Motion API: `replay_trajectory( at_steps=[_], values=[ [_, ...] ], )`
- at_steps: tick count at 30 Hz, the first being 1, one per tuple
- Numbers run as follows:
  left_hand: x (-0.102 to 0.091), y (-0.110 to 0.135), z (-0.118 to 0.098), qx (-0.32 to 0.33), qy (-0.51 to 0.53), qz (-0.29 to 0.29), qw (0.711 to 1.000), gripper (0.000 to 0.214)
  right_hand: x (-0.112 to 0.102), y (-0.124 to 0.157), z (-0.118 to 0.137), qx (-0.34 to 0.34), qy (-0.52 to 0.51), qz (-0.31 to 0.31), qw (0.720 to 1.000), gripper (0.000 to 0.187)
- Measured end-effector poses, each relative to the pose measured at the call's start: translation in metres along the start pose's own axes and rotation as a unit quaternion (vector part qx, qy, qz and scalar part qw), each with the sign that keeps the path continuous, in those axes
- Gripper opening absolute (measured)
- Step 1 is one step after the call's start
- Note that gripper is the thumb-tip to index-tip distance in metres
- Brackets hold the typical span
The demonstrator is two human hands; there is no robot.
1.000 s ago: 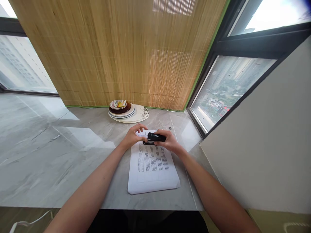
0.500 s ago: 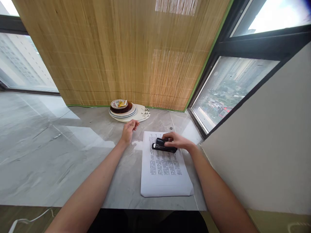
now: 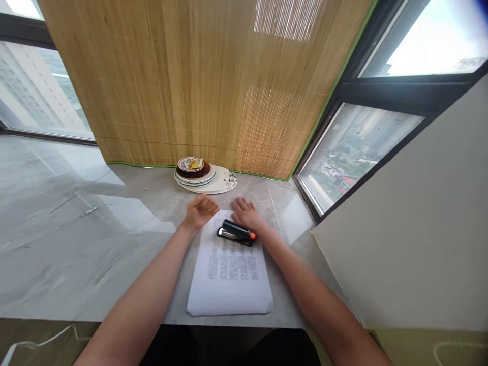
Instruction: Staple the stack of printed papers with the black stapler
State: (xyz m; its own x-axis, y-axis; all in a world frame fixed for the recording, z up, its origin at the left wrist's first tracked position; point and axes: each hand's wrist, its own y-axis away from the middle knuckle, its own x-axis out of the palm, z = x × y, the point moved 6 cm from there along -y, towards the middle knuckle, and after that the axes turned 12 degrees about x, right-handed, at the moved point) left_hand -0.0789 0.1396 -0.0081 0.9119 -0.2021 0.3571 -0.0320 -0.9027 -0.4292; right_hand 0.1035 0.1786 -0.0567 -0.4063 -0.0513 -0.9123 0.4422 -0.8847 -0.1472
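Note:
A black stapler [image 3: 236,233] with an orange spot at its right end lies slantwise on a printed stack of white paper [image 3: 231,295]. My right hand [image 3: 247,213], slightly blurred, is open just beyond the stapler, fingers spread near the stack's top right edge. Its wrist passes close to the orange end, and I cannot tell if they touch. At the upper left corner of the paper is my left hand [image 3: 202,211], its fingers curled into a loose fist. Whatever it may hold is hidden inside.
Stacked plates [image 3: 195,175] with a small yellow packet on top stand at the back, against a bamboo blind [image 3: 171,91]. A white wall [image 3: 412,213] and a window bound the right side. The grey marble surface [image 3: 95,264] ends at the front edge, with a white cable below left.
The paper and stapler have shifted left. My right hand has let go of the stapler, moved left and spread its fingers. Small dark pieces beyond the paper no longer show. My left fingers have curled more.

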Motion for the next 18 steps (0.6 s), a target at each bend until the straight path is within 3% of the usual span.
replay_trajectory(
  at_steps=[3,5,8,10,13,18],
  values=[
    [-0.019,0.003,0.004,0.003,-0.005,-0.019,1.000,0.084,0.019,-0.019,0.071,-0.059,0.006,0.028,0.998,0.047],
    [-0.029,0.003,0.005,0.008,0.008,-0.021,1.000,0.089,0.031,-0.026,0.107,-0.114,0.054,0.082,0.989,0.048],
    [-0.031,0.003,0.002,0.024,0.088,0.003,0.996,0.093,0.033,-0.022,0.126,-0.175,0.099,0.111,0.973,0.039],
    [-0.027,0.004,-0.002,0.034,0.142,0.021,0.989,0.090,0.023,-0.009,0.114,-0.195,0.093,0.095,0.972,0.038],
    [-0.014,0.004,-0.005,0.035,0.167,0.045,0.984,0.084,0.002,0.017,0.073,-0.193,0.076,0.065,0.976,0.041],
    [0.026,0.007,0.007,-0.059,0.060,0.153,0.985,0.081,-0.025,0.039,0.000,-0.116,0.083,0.052,0.988,0.043]
  ],
)
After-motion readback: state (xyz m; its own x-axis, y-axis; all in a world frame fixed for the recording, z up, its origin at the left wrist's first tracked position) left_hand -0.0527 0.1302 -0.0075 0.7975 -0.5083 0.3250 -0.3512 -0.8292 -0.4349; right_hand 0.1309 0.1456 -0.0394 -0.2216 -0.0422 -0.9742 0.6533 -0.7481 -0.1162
